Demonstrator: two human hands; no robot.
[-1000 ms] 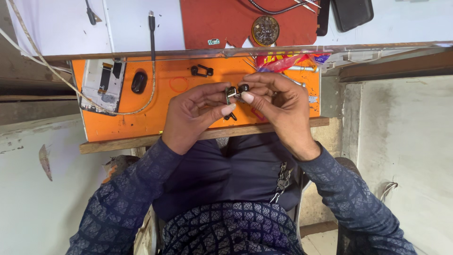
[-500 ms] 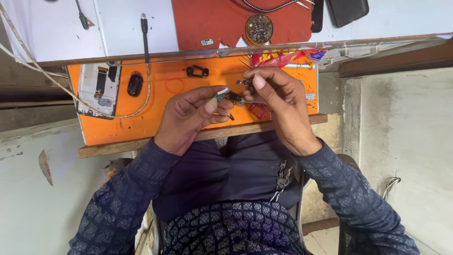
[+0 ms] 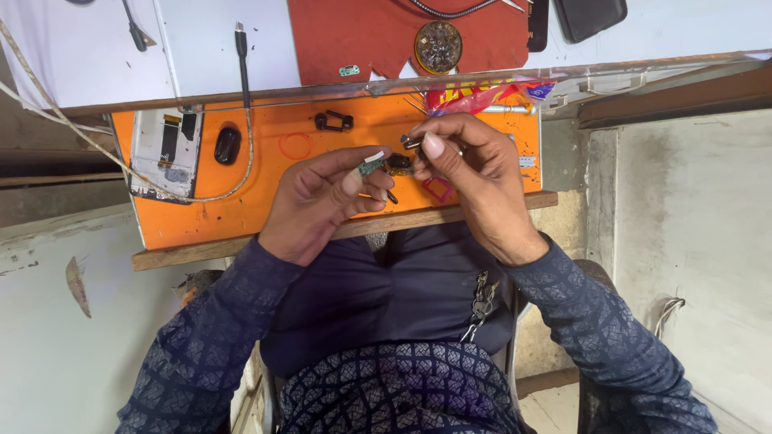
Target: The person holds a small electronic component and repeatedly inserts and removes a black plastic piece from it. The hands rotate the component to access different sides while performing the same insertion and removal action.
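An opened phone body [image 3: 163,153] and a black oval part [image 3: 227,145] are noted at the left end of the orange mat [image 3: 265,205]. Over the mat's centre, the left hand [image 3: 322,201] is pinched shut on a small green circuit board [image 3: 371,166], held between thumb and fingertips. Just right of the board, the right hand [image 3: 470,173] is clamped on a small metal tool [image 3: 411,145], its tip close to the board. 2 hands are near, not touching. A round gold ornament [image 3: 438,47] lies beyond the mat.

Orange mat [image 3: 265,217], opened phone [image 3: 163,153], black cable [image 3: 242,60], round ornate disc [image 3: 438,47] on red cloth [image 3: 354,36]
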